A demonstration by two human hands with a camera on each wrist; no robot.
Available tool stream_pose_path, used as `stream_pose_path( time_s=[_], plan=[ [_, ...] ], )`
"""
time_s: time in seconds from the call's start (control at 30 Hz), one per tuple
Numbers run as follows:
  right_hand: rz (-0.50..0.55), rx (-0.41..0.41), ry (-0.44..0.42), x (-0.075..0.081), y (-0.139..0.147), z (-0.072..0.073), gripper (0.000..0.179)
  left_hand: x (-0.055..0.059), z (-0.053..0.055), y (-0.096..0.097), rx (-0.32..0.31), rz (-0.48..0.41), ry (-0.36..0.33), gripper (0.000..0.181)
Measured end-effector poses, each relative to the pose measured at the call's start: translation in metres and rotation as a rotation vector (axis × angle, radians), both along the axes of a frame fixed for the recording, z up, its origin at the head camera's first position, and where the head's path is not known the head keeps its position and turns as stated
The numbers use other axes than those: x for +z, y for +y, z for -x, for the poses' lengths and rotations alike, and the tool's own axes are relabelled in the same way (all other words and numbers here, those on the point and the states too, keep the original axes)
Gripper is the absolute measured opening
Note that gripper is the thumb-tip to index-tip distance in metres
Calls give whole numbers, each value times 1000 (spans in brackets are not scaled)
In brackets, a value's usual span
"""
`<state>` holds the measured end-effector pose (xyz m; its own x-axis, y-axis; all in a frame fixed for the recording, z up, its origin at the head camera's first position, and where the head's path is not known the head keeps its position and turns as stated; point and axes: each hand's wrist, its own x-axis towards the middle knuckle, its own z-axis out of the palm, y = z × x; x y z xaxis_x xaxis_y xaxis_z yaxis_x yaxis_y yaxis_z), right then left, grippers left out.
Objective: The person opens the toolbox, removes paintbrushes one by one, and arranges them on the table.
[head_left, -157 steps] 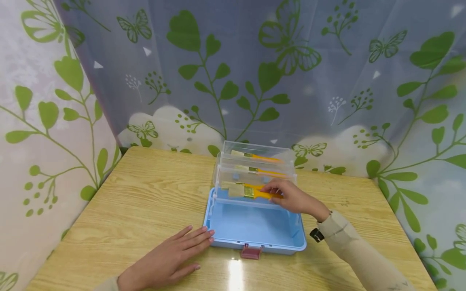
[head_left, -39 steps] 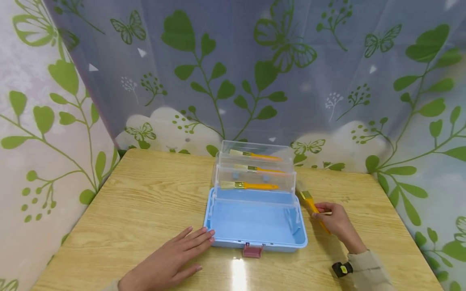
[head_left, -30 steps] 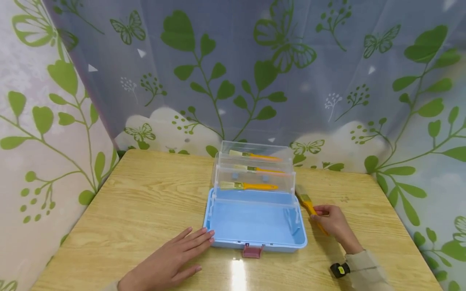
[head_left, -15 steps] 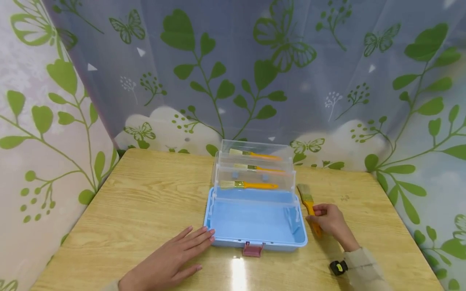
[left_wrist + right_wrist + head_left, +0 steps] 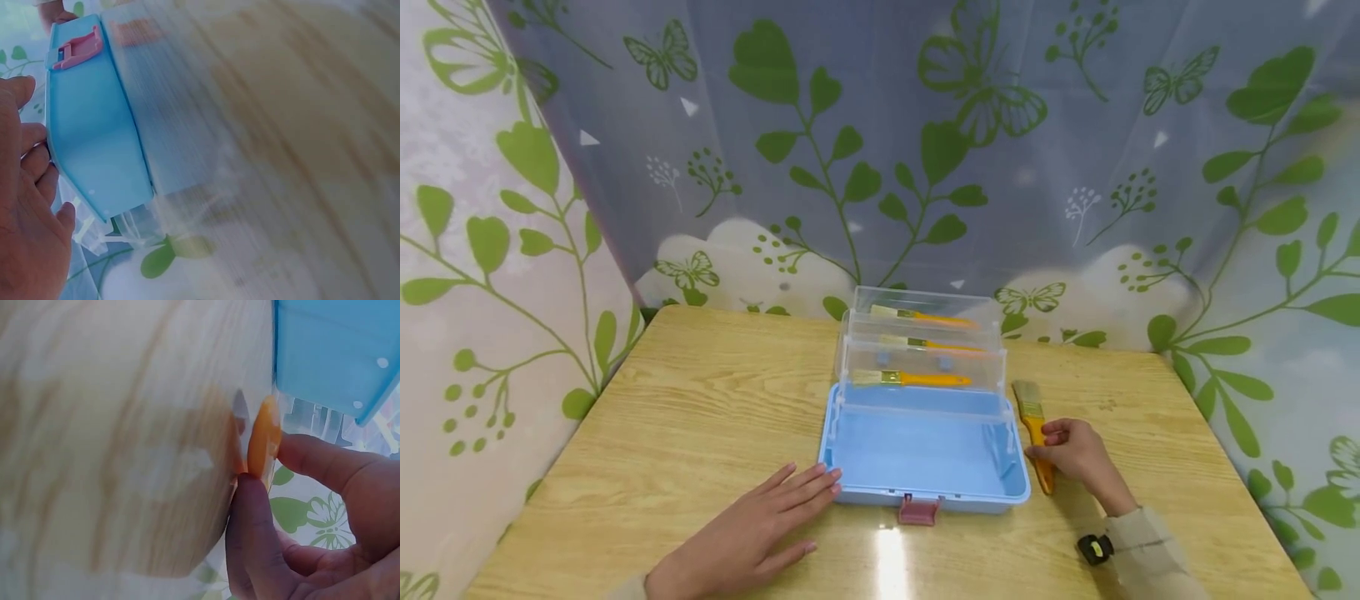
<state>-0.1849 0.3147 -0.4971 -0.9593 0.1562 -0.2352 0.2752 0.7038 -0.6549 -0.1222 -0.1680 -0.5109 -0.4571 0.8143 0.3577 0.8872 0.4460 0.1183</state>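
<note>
My right hand (image 5: 1078, 457) pinches the orange handle of a wide flat paintbrush (image 5: 1035, 421) between thumb and fingers, low over the table beside the box's right wall. The brush's pale bristles point toward the back. In the right wrist view, the orange handle end (image 5: 265, 434) shows between thumb and fingertips. My left hand (image 5: 752, 525) lies flat with fingers straight, fingertips at the front left corner of the light blue plastic box (image 5: 925, 500). The box stands open, its clear tiers raised. A narrower paintbrush (image 5: 932, 380) lies in the lowest tier, with more orange-handled brushes above.
A pink latch (image 5: 918, 510) hangs at the box's front. The wooden table (image 5: 722, 392) extends on both sides, its back edge against a leaf-printed curtain (image 5: 805, 167). A black strap (image 5: 1094, 548) sits at the right wrist.
My right hand took the wide paintbrush out of the box's lowest tier and moved it right, down beside the box. The brush has turned nearly lengthwise along the wall. The left hand stayed put.
</note>
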Motion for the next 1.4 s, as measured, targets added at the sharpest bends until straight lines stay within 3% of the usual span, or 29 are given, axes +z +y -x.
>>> stream_pose_path(
  time_s=[0.4,0.77,0.93,1.17,1.4],
  plan=[
    [-6,14,5,1,-1,0,53,-1,2,1,11,-7,-18,72],
    [68,13,-3,5,-5,0,50,0,7,2,-4,4,6,73],
    [-6,59,19,8,-6,-3,52,-1,8,2,-5,16,22,72],
    [-259,218,135,27,-17,-20,60,-2,8,2,-5,17,31,71],
    [-291,261,345,51,-43,-40,45,-3,3,-2,-15,26,31,70]
  ],
)
